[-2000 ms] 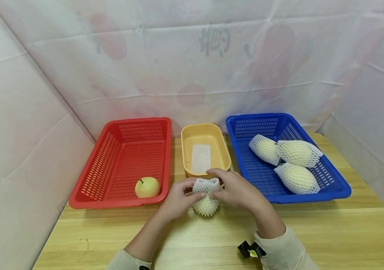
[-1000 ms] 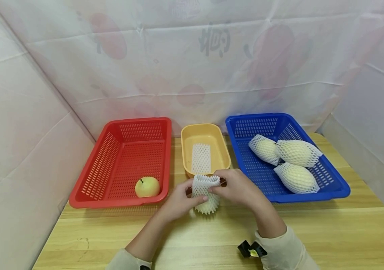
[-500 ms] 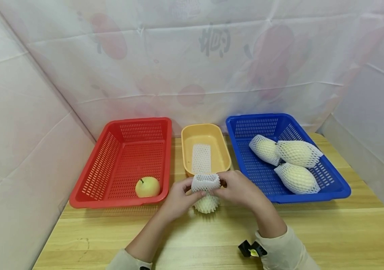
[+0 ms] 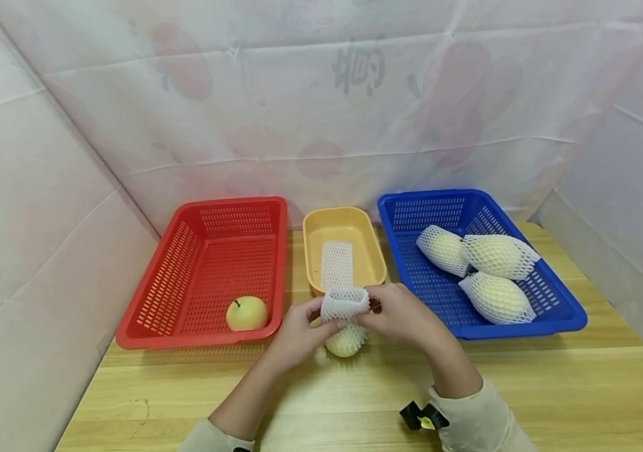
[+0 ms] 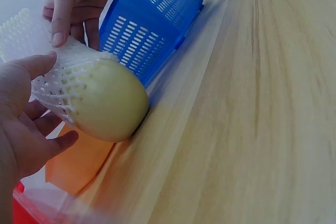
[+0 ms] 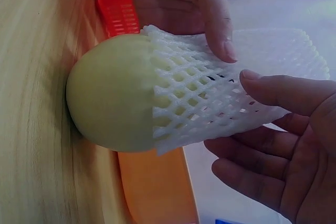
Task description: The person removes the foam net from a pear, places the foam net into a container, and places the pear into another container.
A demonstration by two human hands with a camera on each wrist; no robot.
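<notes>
A pale yellow pear (image 4: 344, 349) stands on the table in front of the person, with a white foam net sleeve (image 4: 346, 306) around its upper part. In both wrist views the lower half of the pear (image 5: 113, 103) is bare, and the sleeve (image 6: 194, 85) extends past its top. My left hand (image 4: 300, 331) pinches the sleeve's left side between thumb and fingers. On the opposite side, my right hand (image 4: 400, 316) pinches it near the upper rim. The sleeve hides the pear's top in the head view.
To the left, a red basket (image 4: 202, 341) contains one bare pear (image 4: 246, 314). A yellow tray (image 4: 366, 251) with a flat foam net (image 4: 336, 263) stands behind the hands. The blue basket (image 4: 428, 307) at right contains several net-covered fruits (image 4: 496, 298).
The foam sleeve has slid up the pear, away from the table, and the pear's bottom is now uncovered. Both hands have stayed on the sleeve, the right one shifting slightly up along the rim.
</notes>
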